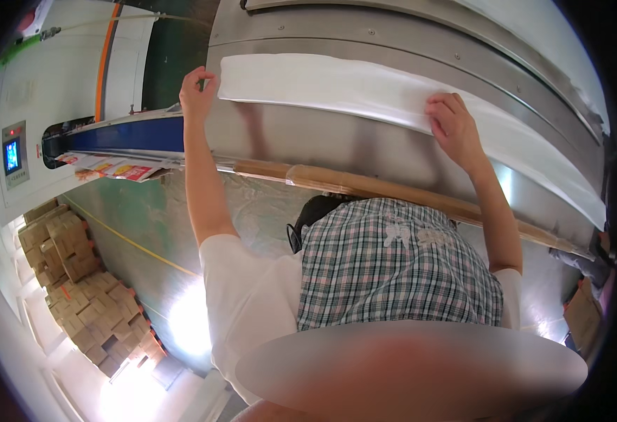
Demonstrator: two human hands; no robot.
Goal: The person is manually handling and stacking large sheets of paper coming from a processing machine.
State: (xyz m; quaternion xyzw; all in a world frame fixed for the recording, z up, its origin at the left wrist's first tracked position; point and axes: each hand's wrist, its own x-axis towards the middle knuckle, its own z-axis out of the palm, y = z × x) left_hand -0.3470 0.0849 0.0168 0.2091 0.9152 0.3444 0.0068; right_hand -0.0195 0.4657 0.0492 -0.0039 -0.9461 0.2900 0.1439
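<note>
One long, smooth white strip (322,76) lies on one shiny gray metal top (315,133). The left hand (196,91) is curled just beside its end, and the right hand (454,128) bends over it; I can't tell if either grips.

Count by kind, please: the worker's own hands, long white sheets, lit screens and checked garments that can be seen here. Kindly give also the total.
Own hands: 2 (left hand, right hand)
Long white sheet: 1
Lit screen: 1
Checked garment: 1
Total: 5
</note>
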